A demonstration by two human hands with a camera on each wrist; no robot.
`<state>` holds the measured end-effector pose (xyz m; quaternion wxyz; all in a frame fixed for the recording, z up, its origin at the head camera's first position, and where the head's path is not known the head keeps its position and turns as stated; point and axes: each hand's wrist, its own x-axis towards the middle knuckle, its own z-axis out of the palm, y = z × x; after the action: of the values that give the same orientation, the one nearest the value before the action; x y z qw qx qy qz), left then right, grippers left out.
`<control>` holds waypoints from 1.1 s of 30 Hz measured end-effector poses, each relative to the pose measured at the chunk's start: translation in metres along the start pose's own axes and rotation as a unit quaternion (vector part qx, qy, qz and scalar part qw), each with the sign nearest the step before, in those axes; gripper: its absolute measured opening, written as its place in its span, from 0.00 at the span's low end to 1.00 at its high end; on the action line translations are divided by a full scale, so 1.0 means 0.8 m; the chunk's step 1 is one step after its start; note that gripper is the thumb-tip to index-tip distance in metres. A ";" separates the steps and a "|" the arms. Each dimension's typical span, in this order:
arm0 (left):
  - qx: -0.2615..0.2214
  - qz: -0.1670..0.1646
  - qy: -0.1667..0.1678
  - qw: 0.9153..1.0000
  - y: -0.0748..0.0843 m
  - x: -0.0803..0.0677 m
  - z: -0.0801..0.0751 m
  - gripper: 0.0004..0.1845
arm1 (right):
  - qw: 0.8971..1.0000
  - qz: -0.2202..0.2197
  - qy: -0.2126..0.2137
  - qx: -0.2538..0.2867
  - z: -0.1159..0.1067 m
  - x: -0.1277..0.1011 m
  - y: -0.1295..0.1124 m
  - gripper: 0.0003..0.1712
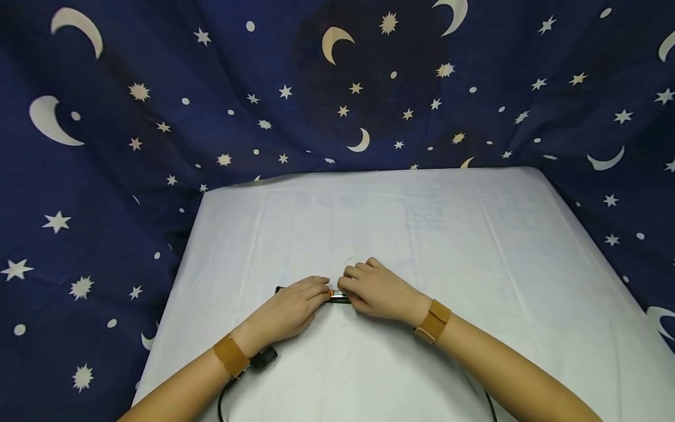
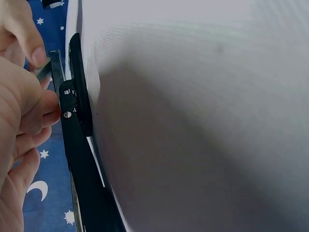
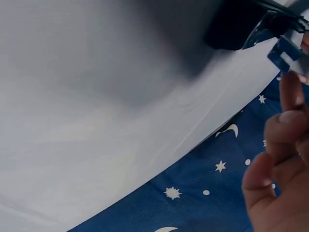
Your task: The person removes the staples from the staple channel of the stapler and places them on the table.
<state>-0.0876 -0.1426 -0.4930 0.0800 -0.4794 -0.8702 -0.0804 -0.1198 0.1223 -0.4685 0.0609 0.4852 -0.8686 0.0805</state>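
My fingers (image 2: pixel 36 118) of the left hand (image 1: pixel 295 308) curl round the black handle end of a slim black tool (image 2: pixel 77 159), pinching it against the thumb; in the left wrist view the tool runs as a long dark bar past my knuckles, with a small screw and a hinge-like block just where my fingertips press. The fingers of my right hand (image 1: pixel 377 287) are bent over the tool's other end, where a thin metal strip (image 1: pixel 337 298) with a spot of orange shows between the two hands. In the right wrist view a fingertip (image 3: pixel 289 92) stands just below a small bluish metal piece (image 3: pixel 285 53) at the tool's tip, but whether it grips that piece I cannot tell. The tool lies flat on the table (image 1: pixel 474 246), directly between and under both hands, near the table's front edge. The table wears a white cloth. Each wrist carries a tan strap (image 1: pixel 432 320), with a black cable (image 1: pixel 224 398) trailing from the left one. Around and behind hangs a dark blue fabric (image 1: pixel 105 176) printed with moons and stars.
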 end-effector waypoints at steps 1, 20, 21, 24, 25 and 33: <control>-0.002 -0.001 -0.001 1.000 0.000 0.000 0.000 0.18 | 1.000 0.004 0.000 0.010 -0.002 -0.002 0.000 0.03; -0.012 0.036 0.017 0.999 0.012 0.034 0.009 0.20 | 0.990 0.132 -0.043 -0.024 -0.027 -0.048 0.055 0.11; -0.011 0.041 0.019 0.999 0.014 0.037 0.010 0.21 | 0.990 0.134 -0.047 -0.019 -0.023 -0.051 0.057 0.10; -0.004 0.051 0.021 0.998 0.016 0.044 0.012 0.22 | 0.988 0.141 -0.056 -0.004 -0.015 -0.057 0.063 0.11; 0.001 0.053 0.021 0.998 0.017 0.046 0.012 0.21 | 0.988 0.144 -0.058 0.000 -0.013 -0.059 0.065 0.11; 0.019 0.035 0.014 0.999 0.010 0.043 0.004 0.24 | 0.988 0.144 -0.054 0.020 -0.012 -0.062 0.070 0.12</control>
<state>-0.0994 -0.1094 -0.4879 0.1046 -0.5071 -0.8528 -0.0677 -0.1410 0.1945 -0.4724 -0.0078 0.3602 -0.9294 0.0797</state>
